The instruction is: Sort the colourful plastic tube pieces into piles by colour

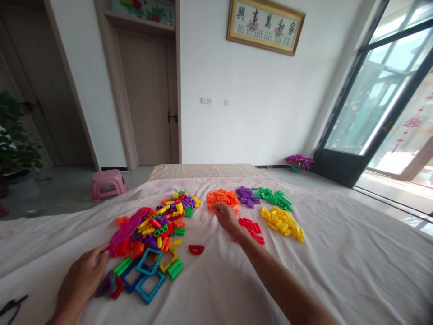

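My left hand [86, 271] is closed on the near end of a pink plastic piece [126, 230], which leans over the left side of a mixed pile of coloured pieces [162, 225]. My right hand [226, 214] is at the near edge of the orange pile [223, 197], its fingers bent together; whatever they hold is too small to tell. Beside my right wrist lie red pieces [252, 228]. Farther right are purple [248, 196], green [275, 198] and yellow [282, 222] piles. Blue square frames [149, 286] lie at the mixed pile's near side.
A red half-round piece [196, 249] lies on the white cloth [216, 289] between the piles. A black cable [13, 307] is at the near left. Beyond the cloth stand a pink stool [108, 184] and a pot of purple flowers [299, 162].
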Available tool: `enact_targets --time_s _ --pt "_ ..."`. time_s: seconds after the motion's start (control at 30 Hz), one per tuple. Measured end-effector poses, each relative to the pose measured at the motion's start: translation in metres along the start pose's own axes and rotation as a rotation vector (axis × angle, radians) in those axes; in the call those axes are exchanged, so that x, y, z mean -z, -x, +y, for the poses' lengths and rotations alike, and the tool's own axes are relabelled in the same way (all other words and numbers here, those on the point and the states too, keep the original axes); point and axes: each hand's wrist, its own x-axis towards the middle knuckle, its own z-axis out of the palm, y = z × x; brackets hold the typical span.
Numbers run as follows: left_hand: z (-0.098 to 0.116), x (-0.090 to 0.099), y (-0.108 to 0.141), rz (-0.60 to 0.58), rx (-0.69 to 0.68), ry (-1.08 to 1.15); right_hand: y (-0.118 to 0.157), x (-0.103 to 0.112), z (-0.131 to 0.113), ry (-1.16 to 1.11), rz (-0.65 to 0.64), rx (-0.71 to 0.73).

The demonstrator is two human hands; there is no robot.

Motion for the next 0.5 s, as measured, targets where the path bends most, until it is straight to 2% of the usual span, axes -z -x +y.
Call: enact_targets --time_s 0.1,0.23,0.37,0.5 --pt "-0.001 -0.001 0.000 0.030 -0.019 0.002 0.002 -0.034 -0.030 0.020 -0.125 0.077" --pt "-0.001 -0.002 0.000 0.050 -0.024 -0.011 -0.003 -0.066 -0.054 0.099 -0.185 0.104" --pt "0.001 -0.001 0.001 0.039 -0.012 0.004 -0.013 -0.082 -0.068 0.251 -0.215 0.050" --pt "0.001 -0.001 0.001 0.038 -0.006 0.006 -0.018 -0.085 -0.072 0.365 -0.248 0.071"
